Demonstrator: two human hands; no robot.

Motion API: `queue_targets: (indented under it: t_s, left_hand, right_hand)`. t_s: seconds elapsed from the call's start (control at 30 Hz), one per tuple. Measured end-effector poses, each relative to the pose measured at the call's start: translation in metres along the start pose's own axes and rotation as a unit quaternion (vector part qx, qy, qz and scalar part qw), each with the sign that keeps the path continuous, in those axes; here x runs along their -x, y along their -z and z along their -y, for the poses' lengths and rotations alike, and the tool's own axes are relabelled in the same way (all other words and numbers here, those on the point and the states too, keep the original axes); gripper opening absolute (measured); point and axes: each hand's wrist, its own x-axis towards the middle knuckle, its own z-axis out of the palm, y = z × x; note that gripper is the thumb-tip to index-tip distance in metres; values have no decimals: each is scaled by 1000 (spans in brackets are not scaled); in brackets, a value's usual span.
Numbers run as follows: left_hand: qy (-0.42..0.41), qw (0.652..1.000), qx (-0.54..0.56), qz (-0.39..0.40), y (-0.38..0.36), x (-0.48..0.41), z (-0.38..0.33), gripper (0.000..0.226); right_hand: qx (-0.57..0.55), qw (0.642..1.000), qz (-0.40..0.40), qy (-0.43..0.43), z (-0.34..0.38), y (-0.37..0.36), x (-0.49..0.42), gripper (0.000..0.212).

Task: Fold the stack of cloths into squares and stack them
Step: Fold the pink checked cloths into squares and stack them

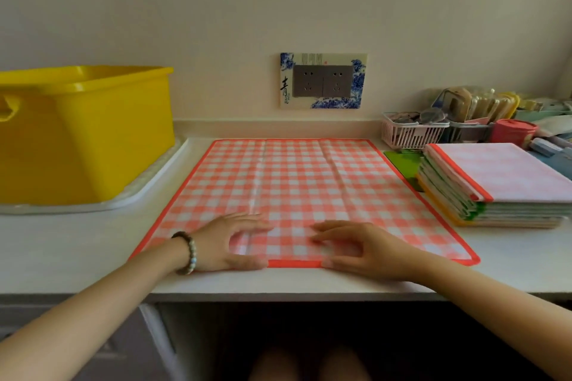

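- From the head view, one red-and-white checked cloth [303, 189] is lying spread flat on the white counter [77, 244], straight in front of the person. It sits between the yellow tub [83, 133] on the left and a pile of cloths [495, 182] on the right.
- The left hand [229, 241], with a bead bracelet [187, 252] at the wrist, is resting palm-down on the cloth's near strip. Its fingers are straight and close together, and the thumb is lying along the orange hem.
- The right hand [356, 247] is mirroring it just beside, fingers stretched and lightly arched onto the fabric, thumb at the hem. Neither hand is pinching anything.
- To my eye the step in hand is smoothing the sheet before the first fold; no fold is showing yet, only old crease lines running from near edge to far.
- Next, I'd say, each hand needs to be taking hold of an edge or corner and carrying it over so the hems meet squarely.
- The cloth is sitting square to the counter's front edge. Its long axis seems to be running side to side, though the wide lens makes that uncertain.
- I cannot tell whether the right-hand pile is finished or waiting.
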Motion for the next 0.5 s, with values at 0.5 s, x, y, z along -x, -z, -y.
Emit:
queue_targets:
  t_s: [0.5]
  left_hand:
    - [6, 995, 99, -32, 66, -30, -25, 19]
  right_hand:
    - [22, 997, -61, -43, 18, 58, -31, 8]
